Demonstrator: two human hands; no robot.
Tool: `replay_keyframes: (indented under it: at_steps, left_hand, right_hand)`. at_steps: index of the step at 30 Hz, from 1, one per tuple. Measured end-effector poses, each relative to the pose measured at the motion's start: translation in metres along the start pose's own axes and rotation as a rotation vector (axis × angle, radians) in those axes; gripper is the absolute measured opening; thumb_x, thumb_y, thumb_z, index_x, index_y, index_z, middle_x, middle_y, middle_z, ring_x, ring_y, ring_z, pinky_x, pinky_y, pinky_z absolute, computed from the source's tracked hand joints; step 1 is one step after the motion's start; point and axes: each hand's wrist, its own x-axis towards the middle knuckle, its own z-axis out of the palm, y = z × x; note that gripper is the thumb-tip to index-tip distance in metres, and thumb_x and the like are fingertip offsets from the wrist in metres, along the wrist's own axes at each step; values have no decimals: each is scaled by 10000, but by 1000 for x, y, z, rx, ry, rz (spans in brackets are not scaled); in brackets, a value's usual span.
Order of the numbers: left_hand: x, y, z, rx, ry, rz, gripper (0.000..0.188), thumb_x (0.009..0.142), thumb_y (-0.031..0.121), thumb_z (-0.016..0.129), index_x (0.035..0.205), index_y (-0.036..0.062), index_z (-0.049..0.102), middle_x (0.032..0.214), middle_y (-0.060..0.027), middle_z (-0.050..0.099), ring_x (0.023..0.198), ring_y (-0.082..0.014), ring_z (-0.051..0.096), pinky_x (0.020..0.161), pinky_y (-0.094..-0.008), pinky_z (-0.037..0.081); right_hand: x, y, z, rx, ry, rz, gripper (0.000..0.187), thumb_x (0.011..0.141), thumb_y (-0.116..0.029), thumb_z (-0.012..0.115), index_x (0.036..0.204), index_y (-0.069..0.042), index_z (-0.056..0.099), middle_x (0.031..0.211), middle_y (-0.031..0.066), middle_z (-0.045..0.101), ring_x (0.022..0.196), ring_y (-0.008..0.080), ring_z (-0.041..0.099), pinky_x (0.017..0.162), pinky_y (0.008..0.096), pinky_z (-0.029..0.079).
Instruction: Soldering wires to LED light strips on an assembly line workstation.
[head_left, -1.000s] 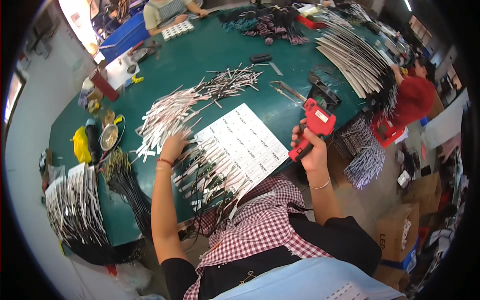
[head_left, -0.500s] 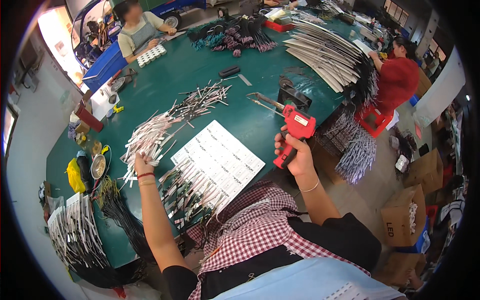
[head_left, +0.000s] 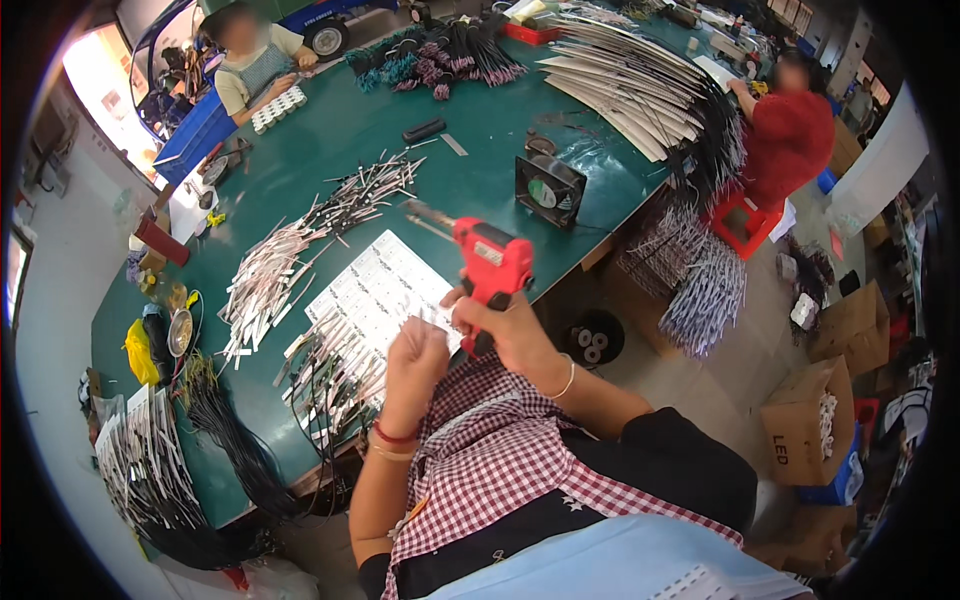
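Note:
My right hand [head_left: 510, 335] grips the handle of a red soldering gun [head_left: 490, 262], whose metal tip points up-left over the white label sheet [head_left: 375, 280]. My left hand [head_left: 415, 362] is raised just left of the gun's handle. Its fingers are curled on a thin white strip [head_left: 432, 320] that barely shows. Both hands hover above the near edge of the green table [head_left: 330, 130]. Below the left hand lies a heap of white strips with black wires [head_left: 335, 365]. A longer pile of white strips [head_left: 262, 278] lies farther left.
A black fan [head_left: 548, 188] stands right of the gun. Black wire bundles [head_left: 230, 440] and more strips hang off the table's left edge. One person in red [head_left: 790, 140] works at the right, another [head_left: 250, 60] at the far left. Cardboard boxes [head_left: 800, 440] stand on the floor.
My left hand left the strip pile and rose toward my chest with a strip. My right hand brought the red soldering gun down and left to meet it.

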Motion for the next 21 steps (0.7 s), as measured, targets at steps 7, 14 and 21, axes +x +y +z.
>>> replay_keyframes:
  at_steps: [7, 14, 21]
  left_hand:
    - [-20, -9, 13, 32, -8, 4, 166, 930, 138, 424, 805, 41, 475, 589, 28, 430, 475, -36, 336, 429, -182, 258]
    - [-23, -11, -1, 24, 14, -54, 165, 928, 153, 436, 803, 53, 473, 580, 31, 416, 473, -32, 337, 423, -175, 260]
    - [-8, -10, -13, 294, 139, 63, 89, 854, 6, 465, 769, 27, 449, 643, 27, 452, 573, -31, 381, 498, -184, 309]
  right_hand:
    - [-16, 8, -9, -231, 81, 28, 449, 766, -48, 680, 1142, 12, 441, 753, 30, 579, 591, 99, 546, 516, 223, 444]
    - [-6, 6, -12, -204, 105, 29, 431, 758, -51, 687, 1120, 1, 459, 753, 19, 583, 663, 89, 565, 581, 220, 460]
    - [13, 7, 1, -300, 4, 48, 162, 753, -153, 689, 795, -47, 573, 639, -25, 551, 491, 49, 509, 444, 209, 402]
